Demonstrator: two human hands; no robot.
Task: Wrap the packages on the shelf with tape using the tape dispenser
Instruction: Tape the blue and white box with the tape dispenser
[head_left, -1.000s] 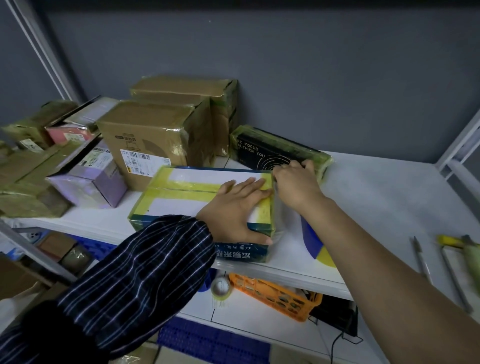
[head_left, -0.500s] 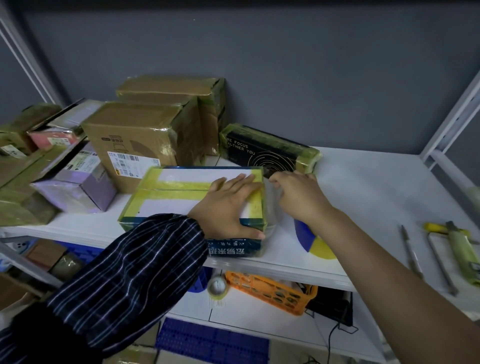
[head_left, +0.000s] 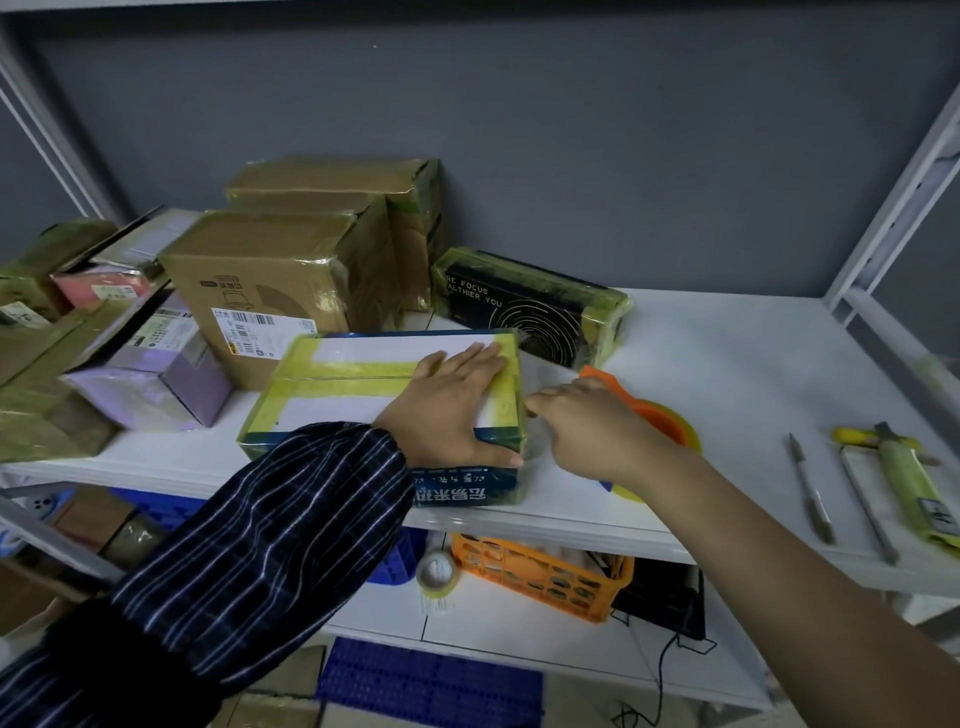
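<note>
While the left hand (head_left: 447, 405) lies spread flat on top of the yellow-taped box (head_left: 353, 374) at the front of the white shelf (head_left: 727, 374), thumb down its near side, the right hand (head_left: 597, 431) curls around the orange tape dispenser (head_left: 670, 421) just beside the box's right end.

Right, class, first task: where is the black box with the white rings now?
In the head view, the black box sits at the back of the shelf, just right of the brown cardboard boxes and behind the taped blue-and-white box.
</note>
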